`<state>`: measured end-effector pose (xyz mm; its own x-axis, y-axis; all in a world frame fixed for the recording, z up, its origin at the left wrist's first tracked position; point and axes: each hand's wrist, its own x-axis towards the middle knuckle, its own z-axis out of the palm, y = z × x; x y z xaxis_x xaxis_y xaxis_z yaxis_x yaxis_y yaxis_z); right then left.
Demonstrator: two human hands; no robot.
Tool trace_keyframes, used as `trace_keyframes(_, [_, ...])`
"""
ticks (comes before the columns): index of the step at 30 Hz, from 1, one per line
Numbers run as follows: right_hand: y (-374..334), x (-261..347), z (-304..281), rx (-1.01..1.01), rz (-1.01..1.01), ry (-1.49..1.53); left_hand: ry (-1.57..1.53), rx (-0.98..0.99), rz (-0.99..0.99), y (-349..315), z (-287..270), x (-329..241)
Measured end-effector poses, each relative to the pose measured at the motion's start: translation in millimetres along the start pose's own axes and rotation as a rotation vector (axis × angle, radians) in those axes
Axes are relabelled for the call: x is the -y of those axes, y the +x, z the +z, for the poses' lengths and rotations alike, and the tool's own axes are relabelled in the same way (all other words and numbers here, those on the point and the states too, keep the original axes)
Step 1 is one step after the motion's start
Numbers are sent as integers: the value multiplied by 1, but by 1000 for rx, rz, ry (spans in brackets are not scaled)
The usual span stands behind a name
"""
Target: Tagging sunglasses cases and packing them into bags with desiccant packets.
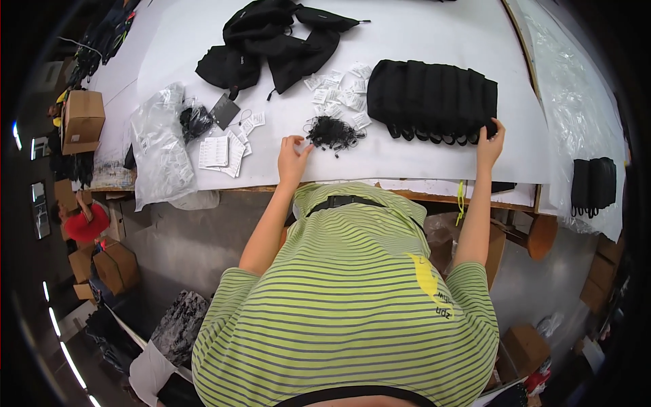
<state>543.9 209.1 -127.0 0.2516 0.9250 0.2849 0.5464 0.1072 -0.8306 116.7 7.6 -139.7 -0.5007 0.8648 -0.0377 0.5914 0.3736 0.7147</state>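
Observation:
My left hand (293, 160) is at the left edge of a tangled pile of thin black tag loops (332, 133). Its fingers are bent, the thumb apart from them and close to the loops; nothing shows between them. My right hand (491, 144) grips the near right corner of the last black fabric pouch (487, 102) in a tight row of several pouches (427, 95). Round black loops stick out along the row's near side. Small white printed tags (332, 95) lie scattered between the row and the loop pile.
Black bags (271, 44) lie heaped at the back of the white table (407, 34). To the left are a clear plastic bag (163, 149), a dark card (224, 111) and white label sheets (220, 153). More black pouches (594, 183) rest on plastic sheeting at right. Cardboard boxes (83, 122) stand around.

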Motion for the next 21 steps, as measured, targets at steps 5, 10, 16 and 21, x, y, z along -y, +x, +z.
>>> trace_keyframes(5, [-11, 33, -6, -178, -139, -242, 49, -16, 9, 1, 4, -1])
trace_keyframes(10, [-56, 108, 8, -104, -115, 147, -5, -3, -50, 2, -6, 8])
trace_keyframes(16, [-137, 182, 69, 1264, 573, 598, -588, 277, -50, -17, -40, -71])
trace_keyframes(21, [-147, 204, 100, 1366, 484, 405, -539, 563, -9, -41, -50, -112])
